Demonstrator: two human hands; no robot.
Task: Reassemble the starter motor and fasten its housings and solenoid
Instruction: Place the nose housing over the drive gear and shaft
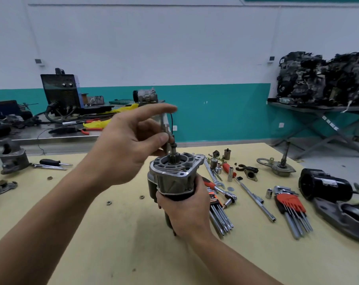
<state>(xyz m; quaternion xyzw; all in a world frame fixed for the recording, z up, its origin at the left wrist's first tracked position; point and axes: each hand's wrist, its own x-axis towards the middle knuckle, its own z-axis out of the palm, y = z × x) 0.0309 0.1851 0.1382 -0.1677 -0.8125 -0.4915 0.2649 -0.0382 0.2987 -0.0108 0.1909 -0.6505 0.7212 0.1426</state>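
Well, from where I stand the job looks to be at the drive end. The grey cast-aluminium and black starter motor (174, 179) is held upright, clear of the pale yellow board surface (112, 233), over its middle. The right hand (186, 210) has its grip wrapped round the black body just below the nose housing, with the fingers curled tight against it.

The toothed steel pinion shaft (172, 153) sticks up out of the open mouth of the housing. Just above it, the left hand (125, 149) pinches a slim grey metal tool (163, 124) between thumb and middle fingers, with the forefinger stretched out straight. The tool is blurred, so I cannot say what kind it is, or whether its tip touches the shaft end.

My guess is that something small is being seated or checked at the tip of the shaft, with the nose housing already on but no bolts visible in its flange holes. If so, the next move needs the right hand to keep the motor plumb while the left brings the tool squarely down onto the shaft end. After that comes fastening, and something will have to be fetched.

The means for that lie toward the right edge of the surface: a chrome ratchet handle (225, 192), a set of hex keys in a red plastic holder (291, 204), and a second black cylindrical motor body (322, 185). A small loose nut (108, 202) sits left of the middle.
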